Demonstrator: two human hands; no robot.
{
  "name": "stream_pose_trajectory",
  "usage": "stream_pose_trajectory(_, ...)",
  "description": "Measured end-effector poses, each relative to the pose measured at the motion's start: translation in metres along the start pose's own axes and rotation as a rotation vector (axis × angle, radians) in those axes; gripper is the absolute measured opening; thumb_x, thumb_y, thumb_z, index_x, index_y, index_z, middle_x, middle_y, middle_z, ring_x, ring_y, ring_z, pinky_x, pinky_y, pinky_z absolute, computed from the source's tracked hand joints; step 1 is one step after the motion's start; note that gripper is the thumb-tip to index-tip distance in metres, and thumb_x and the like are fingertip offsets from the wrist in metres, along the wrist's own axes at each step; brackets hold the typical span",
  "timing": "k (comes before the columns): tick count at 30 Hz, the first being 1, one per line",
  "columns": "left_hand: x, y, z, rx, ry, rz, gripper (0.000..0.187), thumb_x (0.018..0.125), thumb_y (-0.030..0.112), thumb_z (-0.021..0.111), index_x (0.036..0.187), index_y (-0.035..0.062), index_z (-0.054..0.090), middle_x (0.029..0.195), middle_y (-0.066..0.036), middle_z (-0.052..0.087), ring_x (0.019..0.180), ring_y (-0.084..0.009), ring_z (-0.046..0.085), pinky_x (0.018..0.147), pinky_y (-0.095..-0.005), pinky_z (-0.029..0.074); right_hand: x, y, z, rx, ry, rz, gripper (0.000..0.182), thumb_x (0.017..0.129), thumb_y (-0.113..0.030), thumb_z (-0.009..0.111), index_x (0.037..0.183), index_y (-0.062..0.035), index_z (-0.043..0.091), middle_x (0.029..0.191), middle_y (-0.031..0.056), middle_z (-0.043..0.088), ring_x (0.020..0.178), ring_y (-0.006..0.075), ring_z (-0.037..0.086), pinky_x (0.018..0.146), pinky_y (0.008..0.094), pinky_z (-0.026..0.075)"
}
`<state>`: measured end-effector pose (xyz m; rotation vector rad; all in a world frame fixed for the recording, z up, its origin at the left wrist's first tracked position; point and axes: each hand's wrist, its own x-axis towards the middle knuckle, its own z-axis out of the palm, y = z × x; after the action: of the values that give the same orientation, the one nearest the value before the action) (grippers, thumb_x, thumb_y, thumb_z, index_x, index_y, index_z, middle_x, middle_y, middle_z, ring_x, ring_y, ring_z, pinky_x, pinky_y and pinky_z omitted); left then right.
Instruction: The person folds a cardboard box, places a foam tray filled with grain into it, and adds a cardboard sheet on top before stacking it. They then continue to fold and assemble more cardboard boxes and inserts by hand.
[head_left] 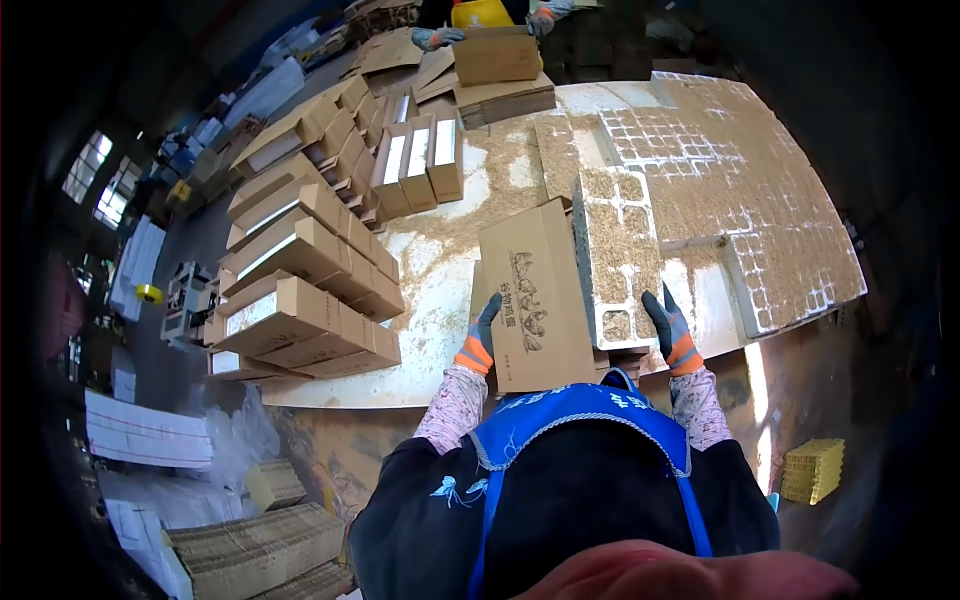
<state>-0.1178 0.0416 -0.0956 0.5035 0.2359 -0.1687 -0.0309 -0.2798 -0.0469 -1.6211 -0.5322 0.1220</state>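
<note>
A brown cardboard box (535, 300) with a printed drawing and lettering stands in front of me. My left hand (484, 335), in a grey and orange glove, grips its left edge. Close against the box's right side is a white foam tray (618, 250), its compartments filled with brown, grainy, husk-like material. My right hand (672, 330), gloved the same way, holds the tray's right edge near its lower end. The fingers of both hands show only in part. Whether the tray is partly inside the box cannot be made out.
More filled foam trays (745, 170) cover the table's right side. Packed cartons (310, 300) line the left, with three open boxes (418, 160) behind. Across the table (440, 265), a co-worker's gloved hands hold a carton (495, 55). Stacked yellowish sheets (255, 550) lie at lower left.
</note>
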Motion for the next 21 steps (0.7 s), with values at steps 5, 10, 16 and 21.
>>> stream_pose_trajectory(5,0.003,-0.005,-0.021,0.048,0.037,0.038,0.053,0.089,0.034,0.054,0.130,0.0018,0.042,0.121,-0.015,0.054,0.104,-0.0265,0.056,0.088,-0.0394,0.048,0.005,0.016,0.006,0.128,0.065,0.252,0.065,0.087,-0.024,0.059,0.138,0.0027,0.028,0.124,0.0131,0.051,0.111,0.0180,0.049,0.095,0.0272,0.039)
stream_pose_trajectory(10,0.001,-0.004,-0.025,0.051,0.092,0.133,0.050,0.091,0.032,0.051,0.129,0.0015,0.042,0.119,-0.014,0.055,0.103,-0.0252,0.056,0.087,-0.0373,0.048,0.004,0.016,0.007,0.184,0.085,0.309,0.071,0.086,-0.027,0.062,0.138,0.0049,0.026,0.123,0.0134,0.051,0.110,0.0174,0.048,0.093,0.0261,0.039)
stream_pose_trajectory(16,-0.015,-0.004,0.012,0.138,0.180,0.064,0.044,0.090,0.029,0.054,0.124,0.0019,0.048,0.114,-0.010,0.058,0.098,-0.0218,0.058,0.083,-0.0330,0.049,-0.003,0.009,0.011,-0.080,0.084,0.266,0.074,0.085,-0.029,0.063,0.139,0.0027,0.024,0.130,0.0187,0.045,0.118,0.0221,0.043,0.098,0.0290,0.035)
stream_pose_trajectory(21,-0.001,-0.014,0.005,0.102,0.165,0.118,0.044,0.088,0.031,0.057,0.122,0.0026,0.051,0.113,-0.010,0.059,0.097,-0.0211,0.059,0.081,-0.0324,0.049,-0.011,0.010,0.018,-0.103,0.009,0.266,0.077,0.081,-0.027,0.067,0.140,-0.0001,0.024,0.140,0.0211,0.033,0.131,0.0236,0.029,0.105,0.0301,0.025)
